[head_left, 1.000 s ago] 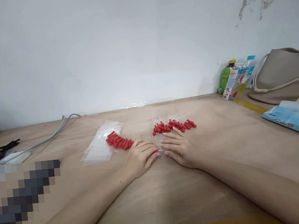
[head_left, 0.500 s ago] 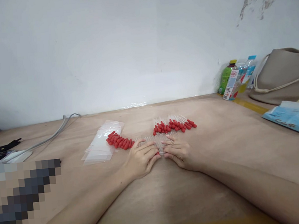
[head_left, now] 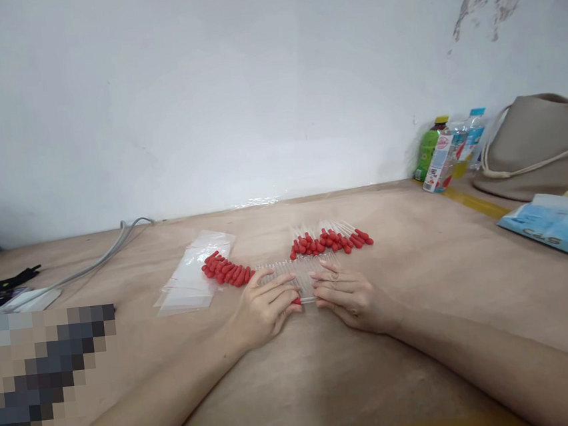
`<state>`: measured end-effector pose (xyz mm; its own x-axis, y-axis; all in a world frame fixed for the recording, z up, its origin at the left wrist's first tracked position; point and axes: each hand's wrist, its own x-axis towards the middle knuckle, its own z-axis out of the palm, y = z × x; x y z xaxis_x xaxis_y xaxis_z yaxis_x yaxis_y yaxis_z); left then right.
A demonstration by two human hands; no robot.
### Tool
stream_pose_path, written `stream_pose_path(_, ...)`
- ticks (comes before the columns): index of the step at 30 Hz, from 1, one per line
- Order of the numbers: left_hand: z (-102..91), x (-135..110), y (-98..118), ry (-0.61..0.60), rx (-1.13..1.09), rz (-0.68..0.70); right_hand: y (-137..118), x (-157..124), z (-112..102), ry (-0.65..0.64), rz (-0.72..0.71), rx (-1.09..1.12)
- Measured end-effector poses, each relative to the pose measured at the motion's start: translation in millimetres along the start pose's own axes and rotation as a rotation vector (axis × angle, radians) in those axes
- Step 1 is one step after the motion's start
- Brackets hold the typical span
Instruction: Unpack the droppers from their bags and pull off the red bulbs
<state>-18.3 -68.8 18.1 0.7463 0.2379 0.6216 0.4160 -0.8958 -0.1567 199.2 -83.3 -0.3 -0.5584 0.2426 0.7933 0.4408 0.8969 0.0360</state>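
My left hand (head_left: 263,312) and my right hand (head_left: 352,297) lie on the table facing each other, fingertips almost meeting. Their fingers rest stretched and close together on a row of clear dropper tubes (head_left: 302,271). One red bulb (head_left: 296,300) shows at my left fingertips. A cluster of red-bulbed droppers (head_left: 226,271) lies just left of my left hand. Another cluster of droppers (head_left: 331,238) lies beyond my right hand. Neither hand visibly wraps round anything.
A stack of clear plastic bags (head_left: 192,275) lies left of the droppers. A grey cable (head_left: 98,261) runs to the far left. Bottles (head_left: 446,150), a beige bag (head_left: 543,144) and a blue packet (head_left: 556,227) stand at the right. The wall closes off the table's far edge.
Both hands have drawn slightly toward me along the tube row. My right fingers curled half a second ago and now lie straighter.
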Motion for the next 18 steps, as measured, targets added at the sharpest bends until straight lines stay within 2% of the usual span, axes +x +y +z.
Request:
stream_pose_path(5,-1.5,-3,1,0.012,-0.020,-0.024,3,-1,0,-0.002,-0.023,-0.016)
stream_pose_path(9,-6.6,-8,-10,0.059,-0.013,-0.165,13,-6,-6,0.045,0.066,-0.046)
stream_pose_path(12,-17.9,-12,-32,0.141,0.010,-0.362,20,-9,-11,0.082,0.268,-0.198)
stream_pose_path(14,-28.2,-13,-52,0.184,0.042,-0.560,23,-9,-11,0.070,0.389,-0.312)
stream_pose_path(18,-47.9,-23,-96,0.118,0.086,-0.915,24,-7,-6,0.023,0.514,-0.372)
